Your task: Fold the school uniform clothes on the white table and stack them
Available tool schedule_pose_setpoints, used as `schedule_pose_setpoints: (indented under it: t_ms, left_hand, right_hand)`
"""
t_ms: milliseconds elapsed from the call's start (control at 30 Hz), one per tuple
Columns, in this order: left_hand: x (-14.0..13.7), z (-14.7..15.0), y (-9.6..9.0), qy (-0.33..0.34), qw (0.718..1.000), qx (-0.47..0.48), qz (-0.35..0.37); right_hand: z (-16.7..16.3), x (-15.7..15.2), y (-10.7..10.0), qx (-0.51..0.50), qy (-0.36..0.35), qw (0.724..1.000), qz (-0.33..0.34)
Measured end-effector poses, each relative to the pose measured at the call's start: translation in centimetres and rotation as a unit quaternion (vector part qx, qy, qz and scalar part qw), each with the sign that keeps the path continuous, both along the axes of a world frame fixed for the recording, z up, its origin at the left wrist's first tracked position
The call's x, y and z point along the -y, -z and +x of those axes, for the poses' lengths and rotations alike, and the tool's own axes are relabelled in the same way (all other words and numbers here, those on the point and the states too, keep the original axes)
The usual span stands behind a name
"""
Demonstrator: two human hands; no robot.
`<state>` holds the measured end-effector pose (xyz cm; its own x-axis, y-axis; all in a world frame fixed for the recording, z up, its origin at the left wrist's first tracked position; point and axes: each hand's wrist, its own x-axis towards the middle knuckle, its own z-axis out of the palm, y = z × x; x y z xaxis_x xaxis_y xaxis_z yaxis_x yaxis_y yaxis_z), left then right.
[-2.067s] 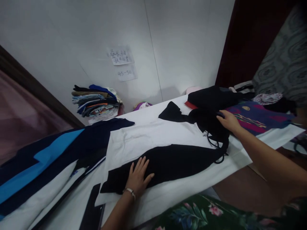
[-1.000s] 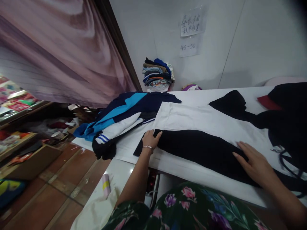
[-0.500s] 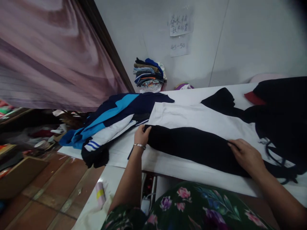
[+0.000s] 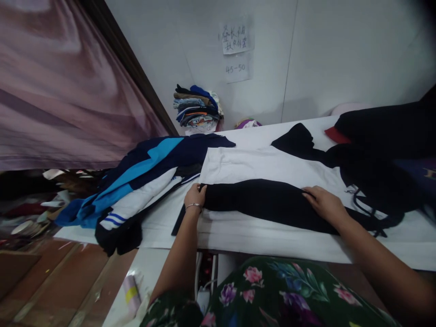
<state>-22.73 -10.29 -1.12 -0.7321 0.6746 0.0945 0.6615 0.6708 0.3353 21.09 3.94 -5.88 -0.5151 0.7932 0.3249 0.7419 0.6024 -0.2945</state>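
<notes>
A hoodie with a white body (image 4: 245, 163) and black sleeves lies spread on the white table, its black hood (image 4: 378, 181) and dark drawstrings toward the right. One black sleeve (image 4: 259, 200) runs lengthwise over the near side of the white body. At its left end, by the hem, my left hand (image 4: 195, 196) is closed on the black cloth. My right hand (image 4: 323, 203) pinches the upper edge of that sleeve nearer the hood, some fingertips hidden. The other black sleeve (image 4: 296, 141) lies bent on the far side.
A navy, blue and white heap of jackets (image 4: 136, 181) hangs over the table's left end. A folded clothes stack (image 4: 197, 109) stands by the wall under paper signs (image 4: 237, 50). Dark clothing with a red part (image 4: 337, 135) lies at the far right. A pinkish roll (image 4: 131, 293) rests at lower left.
The view has turned to the right, so the scene sits further left. Both hands keep hold of the black sleeve, which lies a little flatter along the white body.
</notes>
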Motion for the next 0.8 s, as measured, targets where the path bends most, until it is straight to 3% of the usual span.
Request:
schedule_pose_setpoints:
  t_ms: [67,167,267,333,533,667,800]
  left_hand:
    - [0.5,1.3,-0.8,0.041,0.995,-0.066,0.067]
    - [1.2,4.3,-1.3,0.206,0.964,-0.106,0.133]
    - [2.0,7.3,-0.7,0.404,0.905,-0.083,0.108]
    - [2.3,8.4,-0.1,0.472,0.875,-0.085,0.07]
    - [0.8,8.8,1.1,0.482,0.869,-0.11,0.02]
    - [-0.6,9.1,1.1,0.482,0.869,-0.1,0.047]
    - [-1.3,9.0,0.5,0.448,0.887,-0.064,0.095]
  right_hand:
    - [-0.1,1.4,-1.2,-0.025,-0.021,0.999,0.035]
    - [0.5,4.1,-2.5,-0.063,-0.092,0.991,0.077]
    - [2.7,6.3,-2.3,-0.042,-0.138,0.986,0.081]
    - [5.0,7.2,-1.7,-0.018,-0.131,0.988,0.077]
    - [10.9,8.0,0.4,0.034,-0.068,0.995,0.067]
    - [11.5,7.2,1.1,0.021,-0.034,0.996,0.085]
    - [10.7,5.8,-0.1,-0.043,0.011,0.996,0.075]
